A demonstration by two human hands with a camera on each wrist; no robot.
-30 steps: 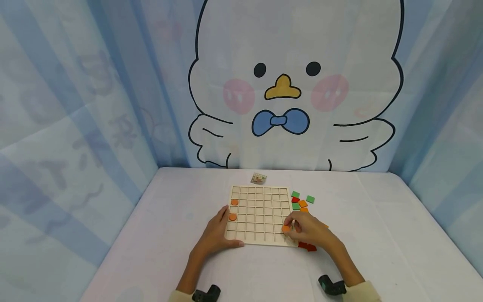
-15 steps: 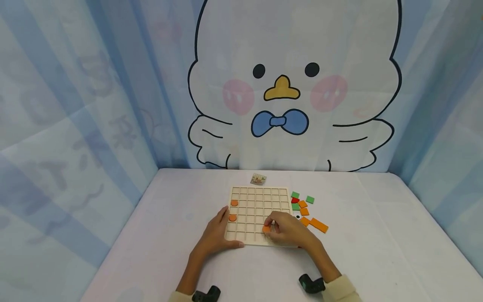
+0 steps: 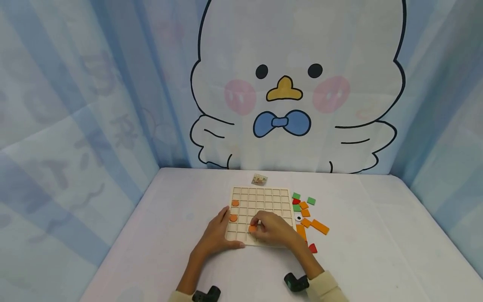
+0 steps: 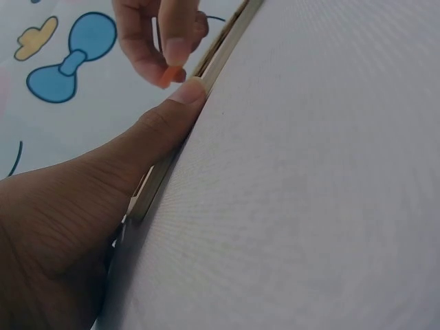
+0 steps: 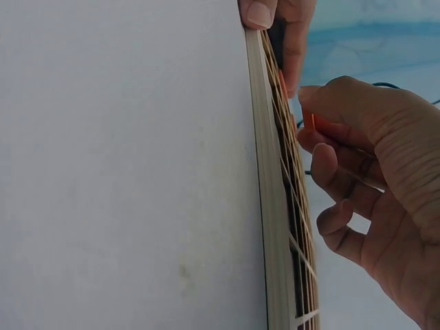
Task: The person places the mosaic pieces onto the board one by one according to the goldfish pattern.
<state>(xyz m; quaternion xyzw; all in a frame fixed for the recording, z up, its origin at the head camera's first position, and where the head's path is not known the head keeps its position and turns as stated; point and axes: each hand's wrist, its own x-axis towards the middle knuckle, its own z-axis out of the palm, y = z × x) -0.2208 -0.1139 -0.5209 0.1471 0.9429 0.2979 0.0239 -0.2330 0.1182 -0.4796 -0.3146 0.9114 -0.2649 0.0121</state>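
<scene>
A pale wooden grid board (image 3: 269, 205) lies flat on the table. My left hand (image 3: 216, 235) rests at its near left corner, fingers stretched along the left side and thumb along the front edge. My right hand (image 3: 272, 228) is over the board's lower middle, pinching an orange tile (image 3: 252, 229) between thumb and fingertips. In the right wrist view that orange tile (image 5: 317, 124) shows just above the grid. Two rounded orange tiles sit in the leftmost column, an upper orange tile (image 3: 235, 203) and a lower orange tile (image 3: 233, 218).
Along the board's right side lie several loose tiles: green tiles (image 3: 311, 201), orange tiles (image 3: 320, 227), red tiles (image 3: 312, 248) and a white tile with a black dot (image 3: 299, 218). Behind the board is a small patterned packet (image 3: 259, 180). A printed curtain (image 3: 294, 147) hangs behind the table.
My right hand has moved left across the board with the orange tile, from the right edge to the lower middle, uncovering loose tiles at the right. My left hand has stayed in place.
</scene>
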